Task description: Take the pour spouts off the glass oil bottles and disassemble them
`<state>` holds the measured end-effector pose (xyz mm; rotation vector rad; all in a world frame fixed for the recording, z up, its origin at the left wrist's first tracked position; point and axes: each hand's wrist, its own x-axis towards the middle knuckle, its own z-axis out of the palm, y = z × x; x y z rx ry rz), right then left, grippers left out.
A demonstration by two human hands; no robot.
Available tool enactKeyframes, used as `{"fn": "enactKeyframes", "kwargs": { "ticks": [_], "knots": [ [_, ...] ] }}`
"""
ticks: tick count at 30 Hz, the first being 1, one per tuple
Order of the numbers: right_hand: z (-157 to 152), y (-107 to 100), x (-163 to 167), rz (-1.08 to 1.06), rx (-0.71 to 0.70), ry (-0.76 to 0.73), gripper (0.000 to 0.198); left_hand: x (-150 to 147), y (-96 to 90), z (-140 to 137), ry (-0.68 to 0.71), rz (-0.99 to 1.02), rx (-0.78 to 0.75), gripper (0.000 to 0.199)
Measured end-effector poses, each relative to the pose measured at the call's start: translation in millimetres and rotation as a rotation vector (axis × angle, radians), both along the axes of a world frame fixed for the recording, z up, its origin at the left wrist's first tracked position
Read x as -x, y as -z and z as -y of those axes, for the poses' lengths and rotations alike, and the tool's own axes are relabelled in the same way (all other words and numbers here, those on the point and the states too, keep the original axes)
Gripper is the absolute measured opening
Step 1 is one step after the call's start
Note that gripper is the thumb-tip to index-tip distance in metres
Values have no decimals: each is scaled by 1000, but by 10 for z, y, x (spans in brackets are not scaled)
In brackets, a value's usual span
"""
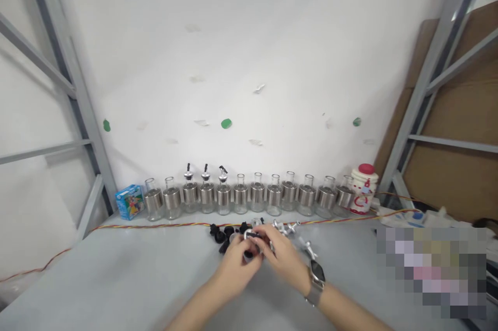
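My left hand and my right hand meet over the middle of the grey table. Between their fingertips is a bottle pourer with silver metal and black parts, and the fingers of both hands are closed on it. Its lower portion is partly hidden by my fingers. Just beyond my left hand lies a loose pile of black stoppers. Silver pourer spouts are scattered behind and to the right of my right hand, with one more spout near the wristwatch.
Along the wall stands a row of glass bottles with metal bands; three carry pourers. A blue box ends the row at left, a red-lidded white jar at right. A twisted cable crosses the table.
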<state>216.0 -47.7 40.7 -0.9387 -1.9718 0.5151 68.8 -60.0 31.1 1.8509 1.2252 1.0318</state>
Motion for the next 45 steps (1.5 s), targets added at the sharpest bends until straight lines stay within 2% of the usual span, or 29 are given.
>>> {"fn": "enactKeyframes", "kwargs": {
  "ticks": [3,5,8,10,11,14,16,21,27,30,36,41,45],
  "knots": [
    [14,42,-36,-196,71,92,19,-73,-10,107,92,33,24,13],
    [-18,39,-38,-360,202,134,23,-85,3,111,60,122,3,18],
    [-59,45,-29,-532,405,69,31,-65,74,48,-50,132,-112,43],
    [-69,62,-15,-571,491,3,34,-40,131,6,-60,23,-187,58],
    [-68,70,-7,-575,514,-19,34,-27,155,-7,-48,-42,-218,59],
    [-60,77,6,-545,525,-41,33,2,196,-19,-30,-175,-310,45],
    [-56,73,2,-496,496,-33,30,12,202,-20,-47,-193,-338,39],
    [-53,101,-17,-347,369,45,27,19,180,-22,-56,-134,-293,37],
    [-41,80,-13,-315,341,27,31,-18,146,-1,-60,-64,-271,37],
    [-45,25,-23,-362,380,1,32,-71,93,12,-85,22,-168,34],
    [-93,37,-58,-420,484,-40,33,-147,-59,37,24,314,224,39],
    [-112,85,-26,-467,554,-68,35,-194,-64,49,9,430,299,43],
    [-124,24,-67,-494,562,-48,35,-176,-59,21,-22,514,383,45]
  ]
}}
